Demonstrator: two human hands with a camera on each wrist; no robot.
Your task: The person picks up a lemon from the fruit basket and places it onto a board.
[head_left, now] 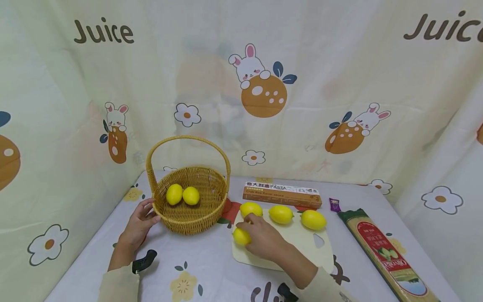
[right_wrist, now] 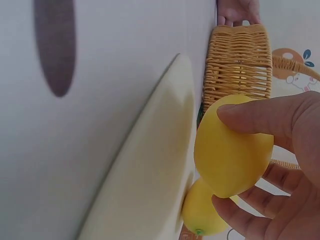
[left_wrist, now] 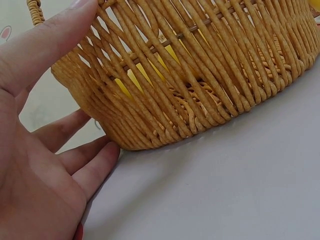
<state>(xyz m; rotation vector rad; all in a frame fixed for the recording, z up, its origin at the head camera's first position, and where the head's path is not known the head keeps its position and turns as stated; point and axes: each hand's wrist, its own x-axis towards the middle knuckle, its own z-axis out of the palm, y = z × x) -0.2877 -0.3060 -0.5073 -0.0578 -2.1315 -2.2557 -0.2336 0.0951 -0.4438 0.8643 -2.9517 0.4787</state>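
Note:
In the head view my right hand (head_left: 265, 237) pinches a yellow lemon (head_left: 242, 237) over the left part of a cream cutting board (head_left: 281, 256). The right wrist view shows this lemon (right_wrist: 234, 150) between thumb and fingertips, above the board's surface. Along the board's far side sit three more lemons, at left (head_left: 250, 208), middle (head_left: 281, 214) and right (head_left: 313, 219). My left hand (head_left: 137, 224) touches the left side of a wicker basket (head_left: 188, 224); its fingers (left_wrist: 95, 167) lie extended against the weave. Two lemons (head_left: 183, 195) rest side by side inside the basket.
Behind the board lies a long pasta box (head_left: 282, 195). A small purple packet (head_left: 334, 204) is right of it, and a long green and red pasta bag (head_left: 388, 256) runs down the table's right side. The basket's tall handle (head_left: 186, 137) arches upward. Patterned curtains surround the table.

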